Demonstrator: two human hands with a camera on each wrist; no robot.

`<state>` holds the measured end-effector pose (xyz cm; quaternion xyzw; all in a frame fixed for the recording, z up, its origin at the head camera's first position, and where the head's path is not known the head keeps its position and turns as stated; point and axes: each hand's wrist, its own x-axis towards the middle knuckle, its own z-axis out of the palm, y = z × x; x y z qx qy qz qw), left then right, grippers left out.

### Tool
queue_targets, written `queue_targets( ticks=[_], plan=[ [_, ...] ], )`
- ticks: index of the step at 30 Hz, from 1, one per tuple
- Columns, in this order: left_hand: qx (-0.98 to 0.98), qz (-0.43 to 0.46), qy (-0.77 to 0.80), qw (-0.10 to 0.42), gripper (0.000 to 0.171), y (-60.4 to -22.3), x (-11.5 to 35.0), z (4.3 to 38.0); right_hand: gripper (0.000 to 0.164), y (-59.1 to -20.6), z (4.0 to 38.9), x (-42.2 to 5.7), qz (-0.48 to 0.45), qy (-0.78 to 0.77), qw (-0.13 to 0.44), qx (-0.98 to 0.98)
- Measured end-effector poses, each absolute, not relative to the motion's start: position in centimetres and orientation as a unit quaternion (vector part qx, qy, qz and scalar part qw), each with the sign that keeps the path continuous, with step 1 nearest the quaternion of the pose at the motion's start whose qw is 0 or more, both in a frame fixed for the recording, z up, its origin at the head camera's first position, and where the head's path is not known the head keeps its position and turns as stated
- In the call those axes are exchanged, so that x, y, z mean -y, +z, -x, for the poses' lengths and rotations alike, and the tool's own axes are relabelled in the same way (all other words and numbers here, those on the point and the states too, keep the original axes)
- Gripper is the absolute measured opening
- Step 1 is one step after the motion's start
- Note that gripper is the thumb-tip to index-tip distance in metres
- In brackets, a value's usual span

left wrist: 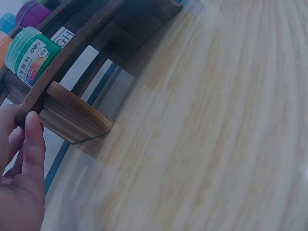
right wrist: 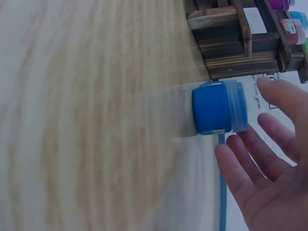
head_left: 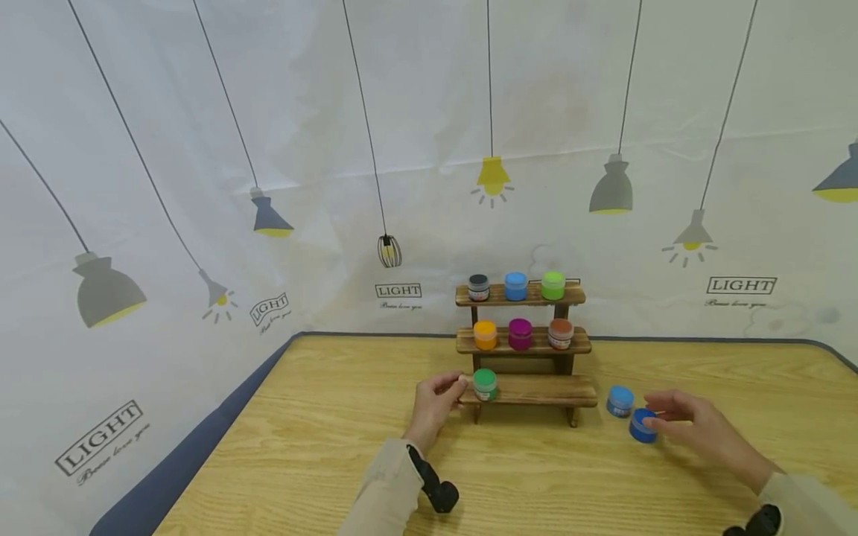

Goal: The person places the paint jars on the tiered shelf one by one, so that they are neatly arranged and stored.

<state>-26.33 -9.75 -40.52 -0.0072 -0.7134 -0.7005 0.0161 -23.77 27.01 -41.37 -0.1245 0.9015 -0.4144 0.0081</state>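
Note:
A three-tier wooden stand [head_left: 543, 389] has small paint jars on its steps. My left hand [head_left: 432, 408] pinches the left end of the lowest step between thumb and fingers, close beside a green jar [head_left: 485, 385]. The left wrist view shows that hand [left wrist: 24, 178] on the step's end, with the green jar [left wrist: 32, 55] above it. To the right of the stand, my right hand [head_left: 700, 426] is at a dark blue jar [head_left: 643, 426] on the table. Its thumb and fingers stand spread near the lid in the right wrist view. A lighter blue jar [head_left: 620, 401] stands just behind.
On the top step are a black jar [head_left: 479, 288], a light blue jar [head_left: 515, 286] and a lime green jar [head_left: 553, 286]. An orange jar [head_left: 485, 336], a purple jar [head_left: 520, 335] and a brown jar [head_left: 561, 334] occupy the middle step. Behind the table [head_left: 302, 447] hangs a lamp-printed sheet [head_left: 429, 186].

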Motion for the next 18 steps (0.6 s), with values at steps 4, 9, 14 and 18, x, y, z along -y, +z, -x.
queue_targets(
  ticks=[4, 9, 14, 18],
  plan=[
    [0.716, 0.006, -0.698, 0.017, 0.03, -40.7, 9.8, 26.5, 0.049, -42.1, 23.9, -27.3, 0.132, -0.429, 0.032, -0.893],
    [0.714, 0.003, -0.699, 0.018, 0.03, -40.6, 9.8, 26.5, 0.048, -42.5, 24.2, -27.3, 0.14, -0.429, 0.034, -0.892],
    [0.716, 0.002, -0.698, 0.019, 0.029, -40.6, 9.8, 26.4, 0.049, -42.7, 24.4, -27.2, 0.135, -0.41, 0.04, -0.901],
    [0.717, 0.002, -0.697, 0.017, 0.029, -40.5, 9.7, 26.4, 0.05, -42.6, 24.4, -27.2, 0.127, -0.408, 0.051, -0.903]
  ],
)
